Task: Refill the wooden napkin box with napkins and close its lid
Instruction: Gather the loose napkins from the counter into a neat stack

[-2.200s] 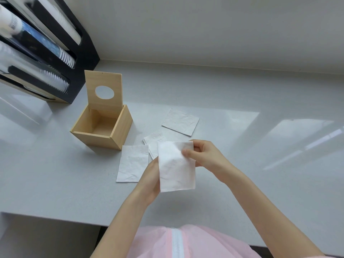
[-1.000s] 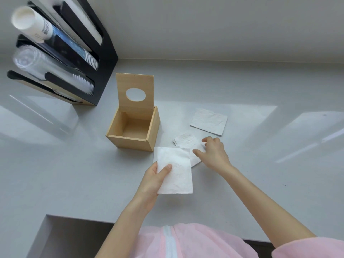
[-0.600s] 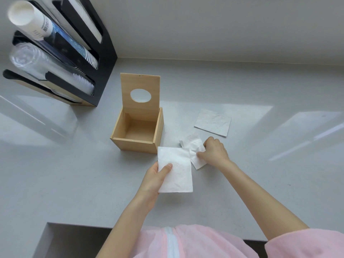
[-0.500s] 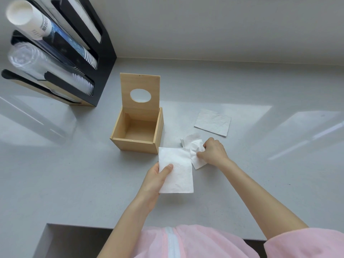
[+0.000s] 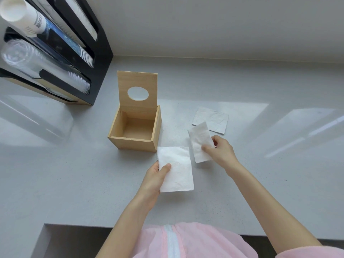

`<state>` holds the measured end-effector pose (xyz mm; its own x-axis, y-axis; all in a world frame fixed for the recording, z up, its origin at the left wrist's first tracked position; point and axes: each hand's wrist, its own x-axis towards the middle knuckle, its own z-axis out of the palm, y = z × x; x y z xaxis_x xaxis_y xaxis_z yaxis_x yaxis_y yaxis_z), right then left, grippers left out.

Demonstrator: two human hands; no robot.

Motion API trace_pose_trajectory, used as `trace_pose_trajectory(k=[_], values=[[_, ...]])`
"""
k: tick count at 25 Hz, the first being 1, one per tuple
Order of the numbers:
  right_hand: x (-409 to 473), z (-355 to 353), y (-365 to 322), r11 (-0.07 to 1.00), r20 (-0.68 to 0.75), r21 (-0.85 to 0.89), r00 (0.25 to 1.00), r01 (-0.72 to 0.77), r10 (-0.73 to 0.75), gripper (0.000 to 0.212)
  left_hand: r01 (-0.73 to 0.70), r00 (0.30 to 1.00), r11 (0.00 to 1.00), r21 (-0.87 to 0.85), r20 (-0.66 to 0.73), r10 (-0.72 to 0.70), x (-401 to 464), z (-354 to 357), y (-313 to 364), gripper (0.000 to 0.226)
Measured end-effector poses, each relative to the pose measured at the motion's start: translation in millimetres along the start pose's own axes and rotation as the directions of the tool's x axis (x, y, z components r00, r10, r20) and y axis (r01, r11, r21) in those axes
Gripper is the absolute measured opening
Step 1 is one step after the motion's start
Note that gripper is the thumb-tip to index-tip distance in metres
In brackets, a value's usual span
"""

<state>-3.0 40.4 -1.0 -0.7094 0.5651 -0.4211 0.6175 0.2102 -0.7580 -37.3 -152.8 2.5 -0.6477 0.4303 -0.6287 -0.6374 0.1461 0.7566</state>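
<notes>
Your left hand (image 5: 155,178) pinches one napkin (image 5: 176,169), your right hand (image 5: 221,150) pinches another (image 5: 199,141), yet the wooden napkin box (image 5: 136,130) sits empty, lid (image 5: 137,90) upright.

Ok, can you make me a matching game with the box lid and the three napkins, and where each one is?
Things:
1. wooden lid
2. big napkin
3. small napkin
4. far napkin

Places:
A. lying flat on the counter
B. pinched in the right hand
C. standing up, open, behind the empty box
D. held in the left hand

Pairs: 1-C, 2-D, 3-B, 4-A
</notes>
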Motion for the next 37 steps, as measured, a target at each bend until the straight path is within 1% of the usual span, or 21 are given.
trace_pose_trajectory(k=[2, 4, 5, 7, 10, 13, 16, 21, 25, 30, 32, 33, 34, 36, 37], values=[[-13, -8, -5, 0.982, -0.012, 0.185, 0.999, 0.036, -0.034, 0.008, 0.004, 1.000, 1.000, 0.003, 0.011, -0.004, 1, 1, 1, 0.020], [-27, -12, -11, 0.935, 0.029, 0.351, 0.998, 0.048, -0.062, 0.011, 0.003, 1.000, 1.000, 0.007, 0.025, -0.003, 1, 2, 1, 0.023], [-35, -12, -12, 0.915, 0.073, 0.402, 0.994, 0.041, -0.077, 0.011, 0.001, 1.000, 1.000, 0.003, 0.031, -0.001, 1, 2, 2, 0.026], [-48, -6, -13, 0.903, 0.165, 0.430, 0.982, 0.014, -0.094, 0.012, -0.009, 0.999, 1.000, -0.028, 0.042, 0.010, 2, 4, 3, 0.030], [-57, 11, -8, 0.927, 0.233, 0.375, 0.969, -0.014, -0.079, 0.013, -0.018, 0.998, 0.995, -0.102, 0.065, 0.024, 3, 6, 3, 0.032], [-63, 26, -5, 0.964, 0.213, 0.263, 0.977, -0.026, -0.032, 0.011, 0.002, 0.997, 0.994, -0.112, 0.079, 0.007, 2, 4, 2, 0.031], [-66, 34, -4, 0.985, 0.196, 0.172, 0.980, -0.022, -0.013, 0.027, -0.013, 0.997, 0.997, -0.077, 0.070, 0.018, -1, 2, 1, 0.031], [-69, 38, -6, 0.998, 0.245, 0.048, 0.968, 0.044, -0.054, 0.035, -0.020, 0.998, 0.999, -0.035, 0.062, 0.022, -4, -2, -3, 0.028], [-72, 43, -7, 0.998, 0.287, -0.018, 0.957, 0.060, -0.052, 0.038, -0.015, 0.999, 1.000, -0.014, 0.047, 0.016, -7, -10, -5, 0.026], [-71, 55, -13, 0.997, 0.313, -0.034, 0.949, 0.062, -0.049, 0.033, -0.034, 0.999, 0.999, -0.014, 0.029, 0.034, -8, -27, -6, 0.023], [-66, 54, -17, 0.999, 0.278, -0.006, 0.960, 0.033, -0.030, 0.024, -0.033, 0.999, 0.999, -0.024, 0.016, 0.034, -8, -36, -5, 0.021], [-63, 53, -17, 1.000, 0.230, -0.003, 0.973, 0.021, -0.019, 0.018, -0.029, 1.000, 0.999, -0.026, 0.008, 0.030, -7, -41, -5, 0.018], [-58, 53, -16, 0.999, 0.160, -0.035, 0.987, 0.017, -0.011, 0.015, -0.025, 1.000, 0.999, -0.024, 0.000, 0.025, -7, -46, -4, 0.016], [-50, 58, -14, 0.983, 0.036, -0.183, 0.999, -0.003, 0.010, 0.022, -0.014, 1.000, 1.000, -0.012, -0.005, 0.014, -6, -58, -2, 0.013], [-47, 62, -13, 0.967, 0.010, -0.254, 1.000, -0.016, 0.019, 0.029, -0.011, 1.000, 1.000, -0.004, -0.004, 0.011, -6, -63, -2, 0.013]])
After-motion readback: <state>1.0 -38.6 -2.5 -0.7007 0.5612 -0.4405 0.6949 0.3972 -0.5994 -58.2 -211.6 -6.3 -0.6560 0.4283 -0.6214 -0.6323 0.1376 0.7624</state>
